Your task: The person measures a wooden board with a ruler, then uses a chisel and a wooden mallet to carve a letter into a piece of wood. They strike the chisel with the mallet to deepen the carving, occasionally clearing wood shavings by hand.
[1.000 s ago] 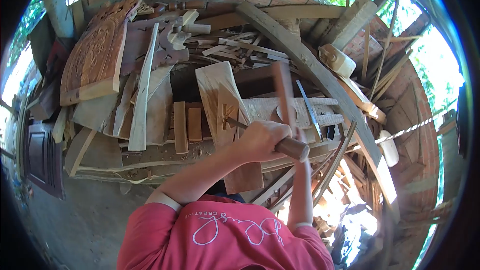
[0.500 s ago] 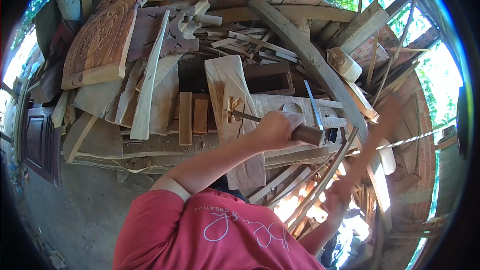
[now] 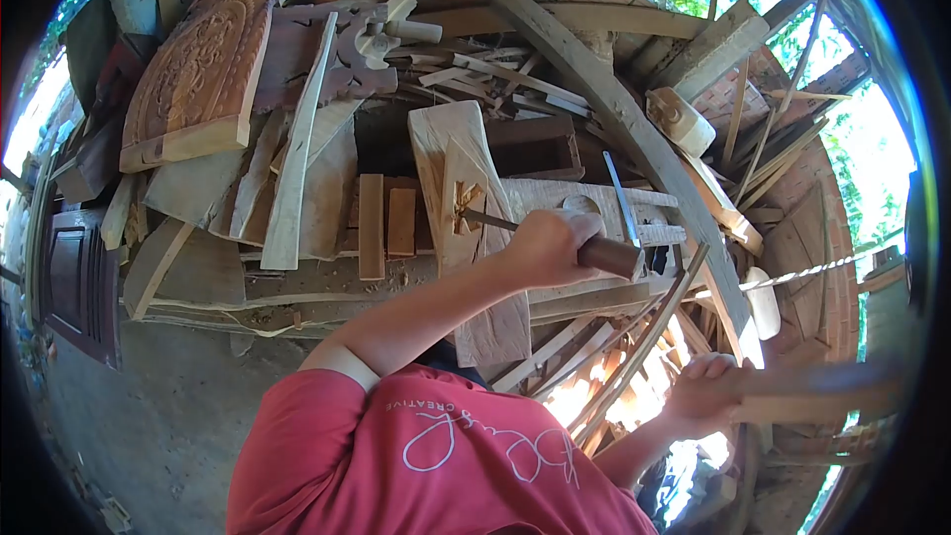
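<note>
My left hand (image 3: 553,250) is closed round a chisel (image 3: 611,259), its thick wooden handle sticking out to the right. The metal blade slants left, and its tip meets a chipped notch (image 3: 465,206) in a pale wooden board (image 3: 487,312). That board lies across the bench, with its near end by my body. Out to the right, my right hand (image 3: 705,394) grips a wooden mallet (image 3: 822,395), held apart from the chisel. The mallet's far end is blurred and dim at the edge of the view.
Two small wood blocks (image 3: 371,228) lie left of the board. A carved panel (image 3: 203,69) leans at the back left. Beyond the chisel is a narrow blue-white strip (image 3: 621,198). A long beam (image 3: 624,114) slants down the right, with a plastic jug (image 3: 681,122) beside it.
My right hand and the mallet have swung down and outward to the right, away from the chisel handle. My left hand keeps the chisel at the notch with little movement.
</note>
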### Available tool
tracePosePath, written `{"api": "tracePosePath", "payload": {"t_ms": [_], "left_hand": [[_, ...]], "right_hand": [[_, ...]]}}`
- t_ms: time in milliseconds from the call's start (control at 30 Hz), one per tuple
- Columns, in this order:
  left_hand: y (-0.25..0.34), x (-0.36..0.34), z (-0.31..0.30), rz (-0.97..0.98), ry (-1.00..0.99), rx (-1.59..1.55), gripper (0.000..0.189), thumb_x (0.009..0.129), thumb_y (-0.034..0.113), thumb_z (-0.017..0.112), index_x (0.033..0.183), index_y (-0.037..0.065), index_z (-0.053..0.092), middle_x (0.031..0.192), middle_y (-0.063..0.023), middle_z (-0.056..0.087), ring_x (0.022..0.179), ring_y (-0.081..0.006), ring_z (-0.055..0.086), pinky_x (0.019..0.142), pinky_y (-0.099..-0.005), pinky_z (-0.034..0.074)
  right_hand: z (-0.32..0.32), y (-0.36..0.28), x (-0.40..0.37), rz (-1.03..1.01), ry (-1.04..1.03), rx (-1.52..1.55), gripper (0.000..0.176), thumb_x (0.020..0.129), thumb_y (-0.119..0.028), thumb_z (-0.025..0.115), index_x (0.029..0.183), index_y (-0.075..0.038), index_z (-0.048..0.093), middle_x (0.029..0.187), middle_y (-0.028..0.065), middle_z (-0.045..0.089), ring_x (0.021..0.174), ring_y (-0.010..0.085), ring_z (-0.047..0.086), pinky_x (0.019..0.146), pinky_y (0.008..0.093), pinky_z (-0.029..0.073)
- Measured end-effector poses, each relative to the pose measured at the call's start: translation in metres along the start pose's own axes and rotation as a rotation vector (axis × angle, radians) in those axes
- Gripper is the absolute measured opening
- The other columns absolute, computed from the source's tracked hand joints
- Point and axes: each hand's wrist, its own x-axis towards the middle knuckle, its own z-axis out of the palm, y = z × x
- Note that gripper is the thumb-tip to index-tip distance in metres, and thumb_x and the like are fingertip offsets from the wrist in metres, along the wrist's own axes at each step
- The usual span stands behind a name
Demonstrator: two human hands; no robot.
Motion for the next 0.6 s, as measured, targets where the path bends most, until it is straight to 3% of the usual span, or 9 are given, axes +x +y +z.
{"api": "tracePosePath", "payload": {"t_ms": [67, 133, 200, 267, 300, 333, 400, 433, 600], "left_hand": [[-0.004, 0.0, 0.004, 0.017, 0.024, 0.005, 0.031, 0.058, 0.026, 0.071, 0.077, 0.009, 0.053, 0.067, -0.0098, 0.057, 0.063, -0.0287, 0.058, 0.055, -0.038, 0.044], [-0.007, 0.002, 0.007, 0.009, 0.025, 0.018, 0.031, 0.058, 0.026, 0.071, 0.078, 0.009, 0.053, 0.067, -0.0099, 0.057, 0.063, -0.0286, 0.058, 0.055, -0.0377, 0.045], [-0.006, -0.003, 0.005, 0.004, -0.012, 0.033, 0.032, 0.058, 0.026, 0.071, 0.078, 0.009, 0.054, 0.067, -0.01, 0.057, 0.063, -0.0285, 0.058, 0.055, -0.0374, 0.045], [-0.006, 0.0, -0.001, -0.007, 0.034, 0.019, 0.032, 0.058, 0.025, 0.071, 0.079, 0.009, 0.054, 0.068, -0.0105, 0.058, 0.064, -0.0287, 0.058, 0.056, -0.0376, 0.045], [-0.005, 0.0, -0.002, -0.011, 0.029, 0.014, 0.032, 0.058, 0.025, 0.071, 0.079, 0.009, 0.054, 0.068, -0.0105, 0.058, 0.064, -0.0287, 0.058, 0.056, -0.0376, 0.045], [-0.004, 0.0, -0.003, -0.038, 0.007, 0.026, 0.032, 0.058, 0.025, 0.071, 0.079, 0.009, 0.054, 0.069, -0.0105, 0.058, 0.064, -0.0289, 0.058, 0.056, -0.0377, 0.045], [-0.003, -0.001, -0.002, -0.058, -0.013, 0.041, 0.032, 0.057, 0.025, 0.071, 0.079, 0.009, 0.054, 0.069, -0.0106, 0.059, 0.064, -0.0291, 0.059, 0.056, -0.0378, 0.045], [-0.003, -0.001, -0.001, -0.028, 0.008, 0.042, 0.032, 0.057, 0.025, 0.071, 0.079, 0.009, 0.055, 0.069, -0.0105, 0.059, 0.064, -0.0293, 0.059, 0.056, -0.0378, 0.045], [-0.008, -0.001, -0.006, -0.015, 0.006, 0.071, 0.031, 0.057, 0.025, 0.072, 0.079, 0.01, 0.055, 0.069, -0.01, 0.059, 0.064, -0.0293, 0.059, 0.056, -0.0378, 0.045]], "right_hand": [[0.002, 0.017, -0.014, 0.073, 0.174, 0.432, 0.057, 0.071, -0.018, 0.064, 0.121, -0.009, 0.039, 0.102, 0.0079, 0.05, 0.093, 0.0234, 0.05, 0.081, 0.0325, 0.04], [0.007, 0.028, -0.034, 0.601, 0.019, -0.643, 0.059, 0.071, -0.027, 0.061, 0.121, -0.005, 0.038, 0.078, 0.0044, 0.052, 0.052, 0.0077, 0.046, 0.044, 0.0219, 0.037], [0.022, 0.02, -0.035, 0.805, 0.247, -0.791, 0.054, 0.068, -0.016, 0.063, 0.117, -0.003, 0.046, 0.103, 0.0088, 0.053, 0.095, 0.0176, 0.051, 0.082, 0.0302, 0.04], [-0.02, 0.019, -0.04, 0.446, 0.22, -0.586, 0.066, 0.073, -0.031, 0.063, 0.122, 0.002, 0.033, 0.077, 0.0055, 0.05, 0.054, 0.01, 0.046, 0.044, 0.0209, 0.036], [-0.036, 0.009, -0.036, 0.36, 0.242, -0.189, 0.058, 0.074, -0.025, 0.062, 0.123, -0.006, 0.037, 0.099, 0.009, 0.05, 0.088, 0.0215, 0.05, 0.074, 0.0322, 0.041], [-0.03, 0.009, -0.024, 0.195, 0.144, 0.074, 0.058, 0.078, -0.029, 0.057, 0.125, -0.007, 0.033, 0.102, 0.0097, 0.049, 0.088, 0.0215, 0.05, 0.073, 0.0312, 0.042], [-0.01, 0.014, -0.008, 0.026, -0.079, 0.101, 0.054, 0.079, -0.036, 0.054, 0.123, -0.008, 0.038, 0.105, 0.0115, 0.049, 0.092, 0.0227, 0.05, 0.078, 0.0325, 0.042], [-0.009, 0.014, -0.009, 0.021, -0.084, 0.101, 0.054, 0.079, -0.036, 0.054, 0.123, -0.008, 0.038, 0.105, 0.0115, 0.049, 0.092, 0.0227, 0.05, 0.078, 0.0325, 0.042], [-0.012, 0.012, -0.043, 0.842, 0.271, -0.651, 0.046, 0.074, -0.036, 0.059, 0.103, -0.001, 0.049, 0.079, 0.0084, 0.054, 0.071, 0.0154, 0.052, 0.072, 0.0302, 0.043]]}}
